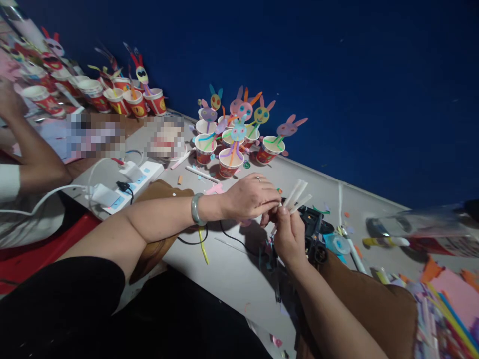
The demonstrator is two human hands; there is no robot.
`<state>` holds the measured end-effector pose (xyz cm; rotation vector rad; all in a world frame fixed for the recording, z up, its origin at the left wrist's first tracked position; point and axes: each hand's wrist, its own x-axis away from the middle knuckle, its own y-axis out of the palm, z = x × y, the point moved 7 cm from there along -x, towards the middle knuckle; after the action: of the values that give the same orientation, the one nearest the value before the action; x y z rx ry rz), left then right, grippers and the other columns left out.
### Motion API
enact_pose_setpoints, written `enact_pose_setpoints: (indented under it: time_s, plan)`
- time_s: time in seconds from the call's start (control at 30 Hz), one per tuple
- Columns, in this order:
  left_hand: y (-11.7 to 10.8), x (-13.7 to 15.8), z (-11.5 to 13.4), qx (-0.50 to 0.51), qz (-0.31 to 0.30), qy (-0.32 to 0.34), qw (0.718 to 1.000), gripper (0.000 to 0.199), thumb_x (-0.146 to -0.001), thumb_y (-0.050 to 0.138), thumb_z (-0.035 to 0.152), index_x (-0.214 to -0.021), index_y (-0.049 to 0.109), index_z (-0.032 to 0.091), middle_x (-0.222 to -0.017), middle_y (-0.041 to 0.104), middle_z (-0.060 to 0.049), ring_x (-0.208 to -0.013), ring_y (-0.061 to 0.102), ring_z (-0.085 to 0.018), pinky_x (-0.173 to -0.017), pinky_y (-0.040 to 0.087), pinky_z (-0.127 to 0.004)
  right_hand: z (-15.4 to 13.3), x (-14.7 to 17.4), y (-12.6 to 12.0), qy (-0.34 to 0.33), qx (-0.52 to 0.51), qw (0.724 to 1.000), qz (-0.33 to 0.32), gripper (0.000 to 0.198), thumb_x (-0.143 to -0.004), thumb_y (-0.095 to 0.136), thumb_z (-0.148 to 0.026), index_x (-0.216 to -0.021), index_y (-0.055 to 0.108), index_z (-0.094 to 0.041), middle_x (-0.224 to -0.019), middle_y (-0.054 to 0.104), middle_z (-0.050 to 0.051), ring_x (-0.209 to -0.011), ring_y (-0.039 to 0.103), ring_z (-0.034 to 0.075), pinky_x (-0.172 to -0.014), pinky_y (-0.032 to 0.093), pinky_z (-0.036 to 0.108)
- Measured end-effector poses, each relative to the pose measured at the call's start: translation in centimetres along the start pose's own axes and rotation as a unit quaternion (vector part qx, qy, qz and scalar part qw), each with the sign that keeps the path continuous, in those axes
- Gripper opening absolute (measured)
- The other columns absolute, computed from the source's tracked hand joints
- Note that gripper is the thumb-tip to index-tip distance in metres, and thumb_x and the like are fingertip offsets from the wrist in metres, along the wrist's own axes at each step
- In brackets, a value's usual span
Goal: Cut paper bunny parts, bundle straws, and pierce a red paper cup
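My right hand (291,237) is closed around a few pale strips (296,193) that fan out above its thumb. They look white and slightly see-through; their exact kind I cannot make out. From the left, my left hand (251,197), with a ring and a bracelet, reaches across to the right thumb. Its fingers are pinched together there, and what lies between the fingertips is hidden. Behind the right hand sits a black device (313,224) with cables. Past my hands stand paper cups (231,163) with rabbit-faced figures on coloured stems.
To the left lies a white power strip (140,182) with plugs and cords. A yellow stem (203,247) and paper scraps lie on the table. At right are a clear plastic bottle (411,224), a marker (385,242) and coloured paper (451,289). Another person's arm (35,144) is at far left.
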<state>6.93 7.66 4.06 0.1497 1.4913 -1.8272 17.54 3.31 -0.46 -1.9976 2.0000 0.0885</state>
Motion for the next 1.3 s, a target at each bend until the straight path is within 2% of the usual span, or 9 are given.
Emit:
enact_pose_setpoints:
  time_s: [0.17,0.47,0.57,0.7,0.8,0.9,0.97,1.1,1.3]
  plan:
    - [0.2,-0.2,-0.3,0.008,-0.002,0.001,1.000,0.030,-0.101,0.046,0.031,-0.094,0.072,0.017,-0.088,0.074,-0.006,-0.089,0.066,-0.018,-0.091,0.044,-0.032,0.3,-0.2,-0.2,0.006,-0.002,1.000,0.007,0.039,-0.101,0.045,-0.057,-0.082,0.051,-0.023,-0.066,0.060,-0.001,-0.059,0.057,0.014,-0.059,0.048,0.030]
    - [-0.8,-0.1,0.7,-0.080,0.014,0.040,0.996,0.034,-0.102,0.042,0.030,-0.087,0.070,0.018,-0.085,0.072,-0.006,-0.088,0.064,-0.018,-0.102,0.041,-0.037,0.5,0.0,-0.1,0.015,0.010,1.000,0.001,0.041,-0.101,0.043,-0.059,-0.082,0.050,-0.023,-0.065,0.059,-0.002,-0.059,0.057,0.014,-0.059,0.047,0.030]
    - [-0.6,0.0,0.6,-0.043,0.012,0.003,0.999,0.034,-0.101,0.042,0.032,-0.085,0.068,0.017,-0.082,0.071,-0.006,-0.086,0.064,-0.018,-0.097,0.042,-0.037,0.1,0.2,0.0,0.004,0.008,1.000,0.004,0.040,-0.101,0.042,-0.057,-0.082,0.050,-0.023,-0.065,0.060,-0.001,-0.060,0.058,0.015,-0.059,0.047,0.030]
    - [-0.4,0.1,-0.8,0.073,0.016,-0.100,0.992,0.033,-0.099,0.050,0.041,-0.080,0.064,0.017,-0.077,0.068,-0.004,-0.081,0.063,-0.017,-0.086,0.045,-0.034,-0.1,0.0,-0.4,0.003,-0.010,1.000,0.021,0.039,-0.100,0.045,-0.058,-0.083,0.050,-0.023,-0.063,0.060,-0.002,-0.057,0.058,0.014,-0.057,0.047,0.030]
    - [-0.4,0.4,-2.2,0.201,0.045,-0.180,0.962,0.034,-0.092,0.060,0.049,-0.101,0.064,0.016,-0.088,0.068,-0.005,-0.083,0.062,-0.016,-0.077,0.047,-0.030,0.4,-0.3,-1.1,0.016,-0.021,0.999,0.045,0.039,-0.100,0.046,-0.058,-0.083,0.050,-0.023,-0.063,0.061,-0.002,-0.056,0.059,0.013,-0.058,0.048,0.029]
    - [0.3,0.9,-3.6,0.313,0.072,-0.254,0.912,0.062,-0.083,0.073,0.047,-0.131,0.052,0.015,-0.111,0.065,-0.011,-0.091,0.062,-0.016,-0.075,0.049,-0.028,0.8,-0.6,-1.8,0.016,-0.033,0.996,0.077,0.038,-0.101,0.046,-0.056,-0.082,0.051,-0.023,-0.062,0.061,-0.003,-0.055,0.059,0.013,-0.060,0.048,0.029]
    - [1.6,1.2,-4.3,0.381,0.053,-0.299,0.873,0.070,-0.079,0.077,0.044,-0.136,0.049,0.015,-0.116,0.064,-0.013,-0.091,0.062,-0.015,-0.078,0.051,-0.030,1.0,-0.7,-2.0,0.018,-0.042,0.995,0.087,0.038,-0.101,0.046,-0.055,-0.082,0.051,-0.023,-0.061,0.061,-0.003,-0.056,0.060,0.013,-0.060,0.049,0.029]
    - [3.5,0.9,-3.9,0.501,-0.005,-0.296,0.813,0.043,-0.077,0.079,0.036,-0.109,0.065,0.011,-0.100,0.068,-0.008,-0.089,0.063,-0.013,-0.085,0.051,-0.032,1.0,-0.8,-1.9,0.020,-0.026,0.996,0.078,0.039,-0.100,0.047,-0.058,-0.082,0.050,-0.023,-0.062,0.060,-0.003,-0.056,0.060,0.013,-0.057,0.047,0.028]
    - [2.6,0.5,-3.3,0.579,0.041,-0.278,0.765,0.037,-0.071,0.084,0.037,-0.092,0.066,0.011,-0.088,0.068,-0.003,-0.083,0.062,-0.011,-0.083,0.050,-0.031,0.6,-0.5,-0.7,0.013,0.035,0.999,0.021,0.043,-0.100,0.041,-0.061,-0.083,0.050,-0.023,-0.063,0.060,-0.002,-0.056,0.057,0.014,-0.058,0.046,0.029]
